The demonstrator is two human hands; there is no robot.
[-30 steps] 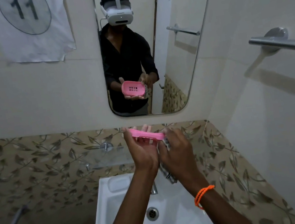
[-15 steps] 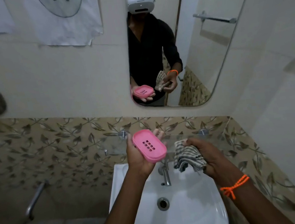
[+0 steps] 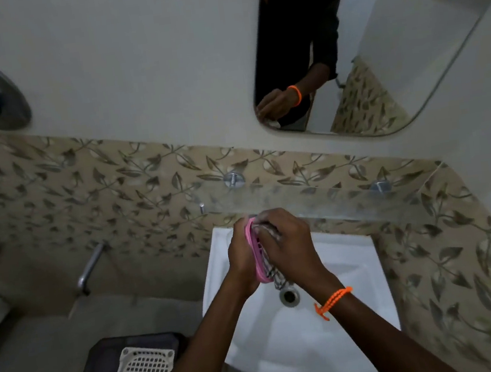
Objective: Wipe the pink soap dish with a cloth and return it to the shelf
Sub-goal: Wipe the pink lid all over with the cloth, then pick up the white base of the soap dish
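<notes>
Wipe step in hand; return to shelf not yet done. Left hand [image 3: 240, 256] is curled round the pink soap dish [image 3: 254, 251], held on edge over the white basin [image 3: 358, 305]. Just to its right, the checked cloth [image 3: 274, 270] is pressed against the dish face by the right hand [image 3: 292, 248], fingers curled over it; how much of the cloth is bunched under the palm probably can't be told. Dish is sandwiched between both hands, touching each. Next move calls for the cloth to be lifted off and the dish carried up to the glass shelf [image 3: 348, 201] just behind.
</notes>
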